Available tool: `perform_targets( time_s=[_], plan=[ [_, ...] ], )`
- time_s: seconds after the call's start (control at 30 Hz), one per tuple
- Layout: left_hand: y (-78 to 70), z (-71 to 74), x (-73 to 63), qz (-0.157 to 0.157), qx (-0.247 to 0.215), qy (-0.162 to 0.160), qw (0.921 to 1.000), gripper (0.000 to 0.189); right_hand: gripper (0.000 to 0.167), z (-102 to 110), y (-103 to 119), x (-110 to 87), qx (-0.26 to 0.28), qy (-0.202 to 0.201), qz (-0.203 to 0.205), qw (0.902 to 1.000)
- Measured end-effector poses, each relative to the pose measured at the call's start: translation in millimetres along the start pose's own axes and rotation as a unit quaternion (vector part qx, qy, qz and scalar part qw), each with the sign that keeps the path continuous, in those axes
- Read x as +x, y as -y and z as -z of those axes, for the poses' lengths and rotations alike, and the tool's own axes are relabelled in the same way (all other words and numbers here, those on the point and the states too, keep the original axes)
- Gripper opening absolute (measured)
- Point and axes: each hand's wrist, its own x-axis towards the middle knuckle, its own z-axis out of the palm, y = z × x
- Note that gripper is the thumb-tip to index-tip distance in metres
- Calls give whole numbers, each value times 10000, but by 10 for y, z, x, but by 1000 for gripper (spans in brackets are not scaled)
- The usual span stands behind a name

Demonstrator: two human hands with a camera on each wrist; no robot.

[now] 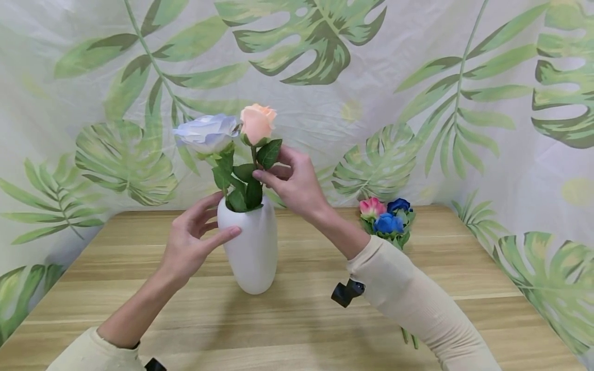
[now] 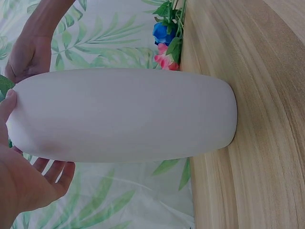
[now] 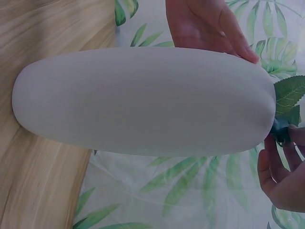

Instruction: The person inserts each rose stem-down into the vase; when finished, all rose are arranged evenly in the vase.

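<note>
A tall white vase stands upright on the wooden table. My left hand grips it near the rim, thumb across the front and fingers round the far side. Out of its mouth rise a peach rose and a pale blue, wide-open flower, both with green leaves. With thumb and fingers, my right hand pinches the peach rose's stem just under the bloom, beside a leaf. The lower stems are hidden inside the vase. In the right wrist view, the right fingers are right at the vase's mouth.
To the right on the table lies a bunch with a pink flower, a bright blue flower and a dark blue flower. My right sleeve covers part of their stems. A leaf-patterned cloth hangs behind.
</note>
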Motion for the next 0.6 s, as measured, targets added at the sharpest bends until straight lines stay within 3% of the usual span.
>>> perform_targets(
  time_s=[0.17, 0.37, 0.6],
  plan=[
    [-3, 1, -3, -63, 35, -18, 10000, 63, 31, 9, -24, 8, -512, 21, 259, 9984],
    [-3, -6, -3, -102, -45, -67, 9999, 62, 44, 25, -57, 2, -741, 129, 441, 9962],
    [7, -15, -14, -102, -62, -54, 9999, 62, 55, 40, -43, -5, -582, 254, 371, 9973]
  ],
)
